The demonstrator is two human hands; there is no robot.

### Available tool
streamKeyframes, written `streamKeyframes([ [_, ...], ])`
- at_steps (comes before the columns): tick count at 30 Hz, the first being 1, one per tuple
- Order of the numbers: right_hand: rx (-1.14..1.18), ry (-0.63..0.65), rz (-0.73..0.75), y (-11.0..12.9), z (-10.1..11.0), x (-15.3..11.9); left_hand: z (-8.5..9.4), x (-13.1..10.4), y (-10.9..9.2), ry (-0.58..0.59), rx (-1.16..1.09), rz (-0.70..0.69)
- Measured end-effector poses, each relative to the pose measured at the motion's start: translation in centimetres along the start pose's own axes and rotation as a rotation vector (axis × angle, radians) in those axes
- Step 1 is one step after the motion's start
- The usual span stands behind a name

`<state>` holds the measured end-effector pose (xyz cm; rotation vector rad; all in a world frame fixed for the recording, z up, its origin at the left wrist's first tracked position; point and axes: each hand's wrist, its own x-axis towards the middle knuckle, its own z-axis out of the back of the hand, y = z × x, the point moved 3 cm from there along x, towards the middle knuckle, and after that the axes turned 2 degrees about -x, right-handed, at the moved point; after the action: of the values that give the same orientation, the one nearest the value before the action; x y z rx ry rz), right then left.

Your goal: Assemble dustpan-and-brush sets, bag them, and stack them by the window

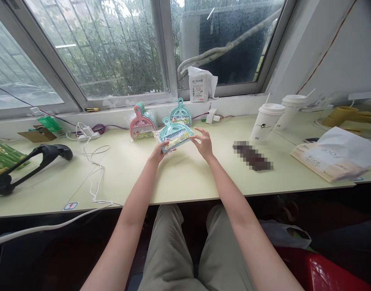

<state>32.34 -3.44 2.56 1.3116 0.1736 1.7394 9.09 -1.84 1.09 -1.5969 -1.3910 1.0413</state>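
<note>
A turquoise mini dustpan and brush set (pixel 175 135) in clear packaging is held up above the table, tilted, its handle pointing up and away. My left hand (pixel 160 151) grips its lower left corner, thumb on the front. At the right edge, my right hand (pixel 204 143) holds the packaging with its fingertips, the other fingers curved and raised. Just behind, another turquoise dustpan set (pixel 181 112) leans upright against the window ledge. To the left stands a stack of similar sets, with a pink dustpan set (pixel 142 124) at its front and turquoise ones behind.
White paper cups (pixel 267 121) with lids and straws stand to the right, near a blurred dark object (pixel 253 157) and a paper tissue pack (pixel 333 155). On the left lie a black strap-like frame (pixel 36 161) and a white cable (pixel 96 182). A white package (pixel 200 85) sits on the ledge.
</note>
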Motion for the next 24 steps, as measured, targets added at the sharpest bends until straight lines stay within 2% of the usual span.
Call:
streamKeyframes([
  [3, 0.122, -0.041, -0.010, 0.0, 0.2, 0.3, 0.2, -0.1, 0.1, 0.055, 0.038, 0.060],
  [7, 0.211, -0.077, -0.082, -0.2, 0.6, 0.4, 0.1, -0.3, 0.4, 0.155, 0.130, 0.064],
  [12, 0.066, -0.094, -0.081, 0.1, 1.3, 0.3, -0.5, -0.2, 0.8, 0.272, 0.230, 0.048],
  [17, 0.008, -0.065, -0.019, 0.3, 1.3, 0.1, -0.6, -0.1, 1.0, 0.299, 0.251, 0.075],
  [24, -0.209, -0.077, -0.076, 0.2, 1.0, -0.4, -1.5, -1.1, 0.7, 0.379, 0.301, 0.014],
])
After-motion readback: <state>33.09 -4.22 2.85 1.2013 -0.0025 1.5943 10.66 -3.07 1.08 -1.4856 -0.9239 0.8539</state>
